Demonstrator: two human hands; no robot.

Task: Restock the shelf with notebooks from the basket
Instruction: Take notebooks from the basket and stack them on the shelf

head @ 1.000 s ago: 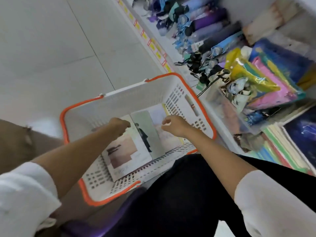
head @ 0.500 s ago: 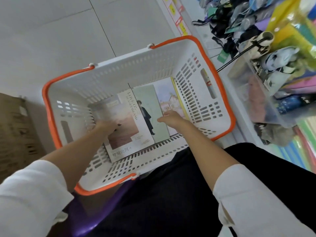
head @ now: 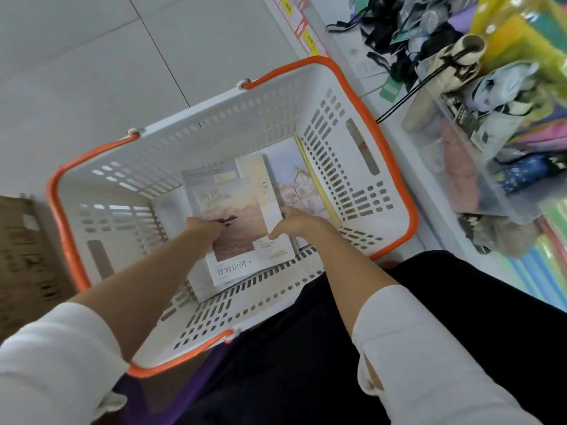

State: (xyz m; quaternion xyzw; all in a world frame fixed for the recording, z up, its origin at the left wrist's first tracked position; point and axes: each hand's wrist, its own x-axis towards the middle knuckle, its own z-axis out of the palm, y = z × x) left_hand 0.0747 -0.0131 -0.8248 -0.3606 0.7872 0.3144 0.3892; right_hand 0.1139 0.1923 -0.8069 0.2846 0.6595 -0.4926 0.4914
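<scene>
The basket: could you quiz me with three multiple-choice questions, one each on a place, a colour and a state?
1. Where is the sunset-cover notebook? A on a table; B in the basket; C in a drawer.
2. The basket's rim is: A blue; B orange; C green.
3. The hands: A both hold the notebook; B both empty; C one holds a pen.
Answers: 1B, the basket's walls surround it; 2B, an orange edge runs all round; 3A, the left hand and right hand grip its side edges.
</scene>
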